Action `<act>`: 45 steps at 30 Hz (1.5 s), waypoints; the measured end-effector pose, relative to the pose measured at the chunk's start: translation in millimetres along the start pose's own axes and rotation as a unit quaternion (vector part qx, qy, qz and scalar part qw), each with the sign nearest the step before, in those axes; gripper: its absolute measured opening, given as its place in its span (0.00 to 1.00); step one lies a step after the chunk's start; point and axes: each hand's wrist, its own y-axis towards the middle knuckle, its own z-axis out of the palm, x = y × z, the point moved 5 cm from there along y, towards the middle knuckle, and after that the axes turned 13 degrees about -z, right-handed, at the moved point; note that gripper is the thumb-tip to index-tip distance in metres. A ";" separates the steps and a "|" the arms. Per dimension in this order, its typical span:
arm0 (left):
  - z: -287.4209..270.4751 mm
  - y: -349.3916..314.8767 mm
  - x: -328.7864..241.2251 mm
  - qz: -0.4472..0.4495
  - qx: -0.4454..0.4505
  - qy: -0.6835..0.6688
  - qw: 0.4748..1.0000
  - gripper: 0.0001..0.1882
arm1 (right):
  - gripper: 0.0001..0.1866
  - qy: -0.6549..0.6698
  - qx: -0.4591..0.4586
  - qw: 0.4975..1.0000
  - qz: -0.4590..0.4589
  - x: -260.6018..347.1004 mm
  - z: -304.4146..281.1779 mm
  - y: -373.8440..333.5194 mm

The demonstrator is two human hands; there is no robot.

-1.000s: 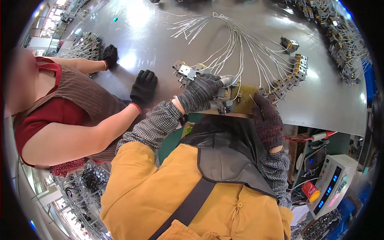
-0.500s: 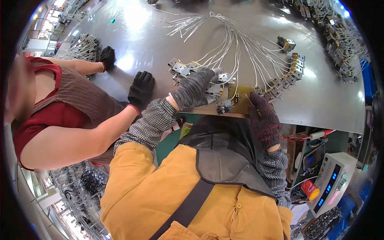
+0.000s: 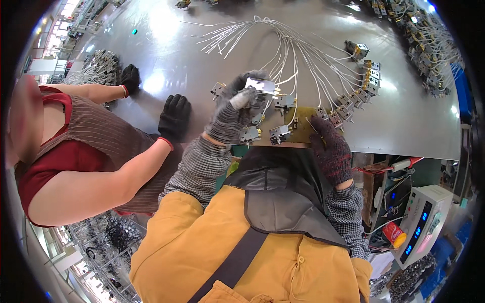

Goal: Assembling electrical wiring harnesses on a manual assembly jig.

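Holds a metal unit in the left hand, raised over the tabletop, with the grey-gloved fingers grasping it and its pale flat face turned up. Rests the dark, red-flecked right hand at the right end of a tan board, near the tabletop's front edge, with bent fingers; cannot tell whether grasping something or just clenched. Has four loose units about the left hand: one to its left, one to its right and two near the front edge. Faces a fan of white wires, with a curved row of units at its right and a lone unit just beyond that row. Shares the tabletop with a co-worker at left, in a striped apron and black gloves. Has a white meter box below, at right.
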 end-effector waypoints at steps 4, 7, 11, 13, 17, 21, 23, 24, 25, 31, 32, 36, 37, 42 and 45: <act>21.0 22.3 43.4 0.043 0.005 0.108 0.993 0.24 | 0.19 -0.014 0.022 0.999 0.023 -0.1 -2.7 4.0; 15.6 38.2 59.7 0.149 0.037 0.470 0.869 0.25 | 0.17 -0.015 0.026 0.998 0.047 -5.9 -12.0 8.2; 12.5 46.9 49.3 -0.009 0.020 0.450 0.893 0.21 | 0.16 -0.062 0.000 0.997 0.052 -20.6 -20.8 7.7; 9.3 53.3 49.9 0.035 0.022 0.530 0.847 0.22 | 0.16 -0.064 -0.001 0.997 0.041 -18.3 -21.1 7.4; 12.7 54.4 45.2 0.046 0.048 0.590 0.804 0.23 | 0.16 -0.044 0.006 0.998 0.046 -9.7 -14.5 6.1; 28.3 44.8 37.3 0.126 0.067 0.690 0.709 0.24 | 0.15 0.010 0.012 0.999 0.046 -0.2 -12.9 4.9; 37.5 40.4 41.0 0.161 0.059 0.708 0.685 0.25 | 0.15 0.019 0.009 0.999 0.035 8.6 -12.5 4.4; 45.1 37.7 42.3 0.195 0.050 0.725 0.659 0.25 | 0.14 0.027 0.007 0.999 0.023 13.6 -12.5 4.8; 50.4 36.7 46.7 0.179 0.051 0.745 0.640 0.27 | 0.14 0.027 0.006 0.999 0.023 17.9 -13.0 5.5; 54.0 40.2 72.6 0.193 -0.025 0.739 0.645 0.29 | 0.14 -0.100 0.011 0.993 -0.055 30.5 -19.8 7.7; 56.5 38.6 70.3 0.211 -0.037 0.733 0.645 0.29 | 0.13 -0.119 0.026 0.991 -0.053 30.8 -18.4 10.3; 59.8 42.3 67.2 0.172 -0.015 0.743 0.647 0.36 | 0.13 -0.152 0.056 0.985 -0.058 37.9 -16.4 16.0; 56.4 42.2 70.2 0.178 -0.018 0.747 0.640 0.35 | 0.13 -0.153 0.054 0.985 -0.061 41.6 -17.4 15.3; 59.2 47.3 72.3 0.165 -0.023 0.749 0.641 0.31 | 0.14 -0.180 0.059 0.980 -0.056 38.0 -17.4 18.3; 60.4 48.0 72.1 0.172 -0.006 0.754 0.634 0.28 | 0.14 -0.170 0.064 0.981 -0.064 40.6 -19.9 15.2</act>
